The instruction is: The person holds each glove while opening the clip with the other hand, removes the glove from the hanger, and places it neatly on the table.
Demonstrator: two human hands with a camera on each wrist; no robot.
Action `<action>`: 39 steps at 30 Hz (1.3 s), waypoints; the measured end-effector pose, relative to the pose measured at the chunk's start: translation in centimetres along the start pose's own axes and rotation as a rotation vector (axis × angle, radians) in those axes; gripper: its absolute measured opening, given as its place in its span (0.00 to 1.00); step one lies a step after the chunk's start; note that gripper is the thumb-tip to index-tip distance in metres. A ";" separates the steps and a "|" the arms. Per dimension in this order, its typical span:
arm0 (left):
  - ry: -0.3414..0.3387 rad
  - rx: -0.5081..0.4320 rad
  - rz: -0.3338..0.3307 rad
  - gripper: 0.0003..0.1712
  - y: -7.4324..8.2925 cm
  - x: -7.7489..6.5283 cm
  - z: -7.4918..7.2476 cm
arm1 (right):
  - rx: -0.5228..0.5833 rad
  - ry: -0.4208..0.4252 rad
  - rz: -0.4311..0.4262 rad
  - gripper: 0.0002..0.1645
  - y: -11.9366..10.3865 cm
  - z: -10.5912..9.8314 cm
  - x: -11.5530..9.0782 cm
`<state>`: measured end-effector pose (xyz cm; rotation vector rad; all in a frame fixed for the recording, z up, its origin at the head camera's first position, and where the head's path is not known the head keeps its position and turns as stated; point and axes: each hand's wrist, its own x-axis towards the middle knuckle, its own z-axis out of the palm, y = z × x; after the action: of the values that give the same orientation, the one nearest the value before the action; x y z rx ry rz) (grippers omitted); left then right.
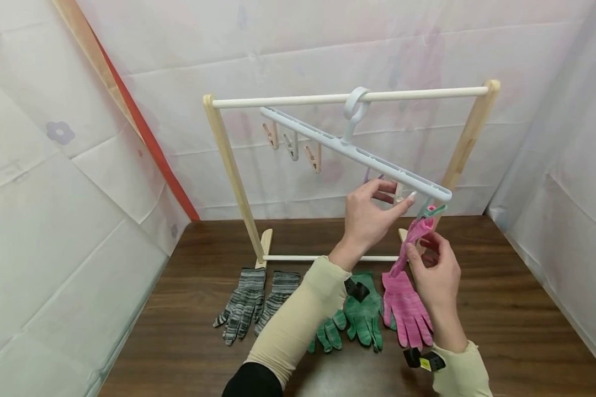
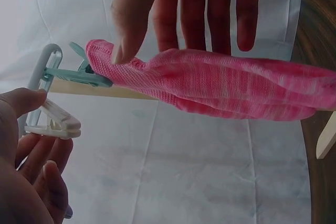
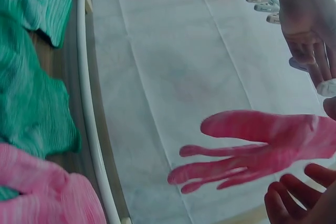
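My left hand [image 1: 370, 215] pinches a white clothespin [image 2: 62, 120] under the lowered right end of a pale blue hanger [image 1: 377, 161], thumb above and fingers below. Beside it, a teal clothespin [image 2: 79, 75] bites the cuff of a pink knit glove [image 2: 210, 85], which hangs with its fingers downward. At that glove is my right hand [image 1: 437, 270]: the thumb tip lies at the cuff and the other fingers extend behind the fabric in the left wrist view. A second pink glove [image 1: 407, 309] lies flat on the table below.
The hanger hooks over a white rod [image 1: 288, 101] of a wooden rack [image 1: 233, 176]. Several more clothespins [image 1: 291, 146] dangle from its raised left side. Green gloves [image 1: 365, 314] and grey striped gloves [image 1: 245, 303] lie in a row on the wooden table [image 1: 179, 331].
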<state>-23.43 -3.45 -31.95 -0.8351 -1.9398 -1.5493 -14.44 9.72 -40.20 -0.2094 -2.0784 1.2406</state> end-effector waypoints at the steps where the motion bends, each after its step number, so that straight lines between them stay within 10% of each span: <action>1: 0.004 -0.001 0.001 0.19 0.0 0.0 0.0 | 0.016 0.005 0.010 0.34 -0.1 0.1 0.0; 23: 0.047 0.018 0.051 0.17 -0.4 -0.4 -0.1 | 0.019 0.100 -0.029 0.07 -0.6 1.0 -0.4; 39: -0.152 -0.102 0.039 0.17 0.4 -1.3 0.9 | 0.006 0.042 -0.128 0.04 -1.1 1.7 -1.0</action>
<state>-22.26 -2.71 -32.83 -1.0555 -1.9502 -1.6148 -14.54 7.48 -40.29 -0.0974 -2.0188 1.1555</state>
